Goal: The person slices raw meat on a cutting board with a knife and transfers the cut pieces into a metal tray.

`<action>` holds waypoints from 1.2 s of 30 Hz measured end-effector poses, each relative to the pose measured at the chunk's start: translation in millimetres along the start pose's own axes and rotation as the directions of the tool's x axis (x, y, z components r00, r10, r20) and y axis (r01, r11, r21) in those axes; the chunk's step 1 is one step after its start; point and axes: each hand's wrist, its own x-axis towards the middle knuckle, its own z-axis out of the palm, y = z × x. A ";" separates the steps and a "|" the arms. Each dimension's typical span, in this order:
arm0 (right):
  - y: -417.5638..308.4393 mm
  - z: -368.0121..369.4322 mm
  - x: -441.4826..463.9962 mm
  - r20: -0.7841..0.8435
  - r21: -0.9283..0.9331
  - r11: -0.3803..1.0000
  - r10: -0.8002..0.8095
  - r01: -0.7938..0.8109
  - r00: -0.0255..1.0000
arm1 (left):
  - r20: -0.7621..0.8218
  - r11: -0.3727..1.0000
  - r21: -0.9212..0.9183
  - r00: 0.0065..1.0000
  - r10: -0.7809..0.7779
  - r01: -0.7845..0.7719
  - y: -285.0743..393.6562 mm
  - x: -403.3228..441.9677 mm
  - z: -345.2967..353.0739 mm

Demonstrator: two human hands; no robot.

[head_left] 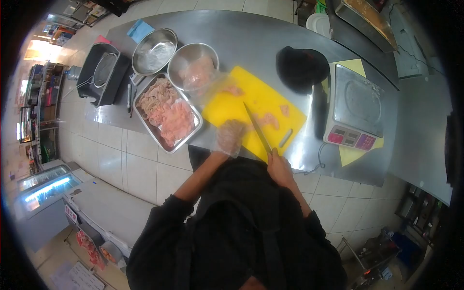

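Note:
My right hand (279,169) is closed around the handle of a long knife (259,128). Its blade slants up and left across a yellow cutting board (229,110). My left hand (229,135), in a clear plastic glove, rests at the board's left near corner with its fingers curled; what they hold, if anything, is hidden. Pale pink raw meat pieces (269,121) lie right of the blade, with another piece (285,111) farther right. More meat (234,90) sits near the far edge. Left of my left hand stands a metal tray (198,122) heaped with raw meat (170,121).
Beyond the tray are a steel bowl (216,54) holding bagged pink meat (197,72) and another steel bowl (136,57). A black bin (118,72) with a strainer (105,70) stands left. Right are a black cloth-like item (300,69) and a digital scale (355,104).

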 end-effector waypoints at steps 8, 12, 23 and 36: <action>14.8 5.8 10.7 0.078 -0.011 0.999 -0.043 0.044 0.996 | -0.182 0.992 -0.122 0.983 0.002 -0.025 9.9 4.1 23.9; 5.0 18.8 52.5 0.026 -0.026 0.993 -0.115 0.115 0.993 | -0.201 0.991 -0.130 0.979 0.010 -0.036 8.7 1.8 31.2; -9.7 25.9 78.8 -0.074 -0.075 0.982 -0.178 0.173 0.981 | -0.253 0.985 -0.046 0.955 0.152 -0.169 -2.2 -10.9 47.8; 18.3 -0.9 40.4 -0.222 0.173 0.973 -0.114 0.155 0.968 | -0.095 0.680 -0.732 0.995 -0.038 -0.044 11.5 31.8 2.1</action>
